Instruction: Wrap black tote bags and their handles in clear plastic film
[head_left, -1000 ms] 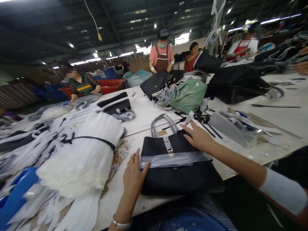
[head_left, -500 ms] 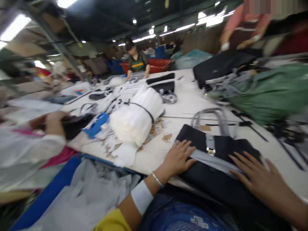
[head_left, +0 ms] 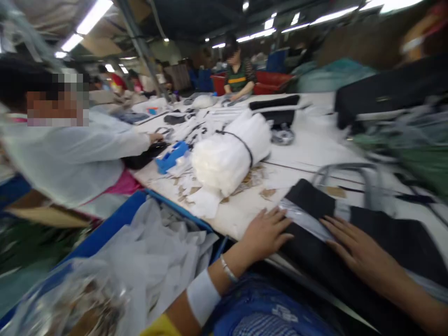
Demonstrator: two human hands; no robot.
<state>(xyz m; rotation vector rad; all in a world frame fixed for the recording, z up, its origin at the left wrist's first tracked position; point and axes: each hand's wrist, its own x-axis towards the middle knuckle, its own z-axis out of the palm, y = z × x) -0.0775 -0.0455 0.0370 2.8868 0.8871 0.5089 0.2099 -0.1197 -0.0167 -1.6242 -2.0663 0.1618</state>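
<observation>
A black handbag [head_left: 385,233] lies flat on the table in front of me. Across it runs a pale, shiny strip [head_left: 304,219], which looks like plastic wrap. My left hand [head_left: 268,233] rests with fingers stretched out on the strip's left end at the bag's edge. Flat on the strip near the middle of the bag is my right hand [head_left: 360,252], its fingers spread and covering the place below a short wrapped tab [head_left: 342,210]. Beyond the bag's far edge stand its grey wrapped handles [head_left: 371,182].
A white roll [head_left: 227,154] tied with a black cord lies on the table [head_left: 241,212] amid paper scraps. A blue bin [head_left: 115,233] of white sheets stands at lower left. Co-workers sit left [head_left: 70,154] and far across [head_left: 240,77]. Black bags lie at right.
The view has swung left, bringing the left co-worker's upper body into sight. My right hand has slid left along the strip, closer to my left hand, and hides the gold buckle.
</observation>
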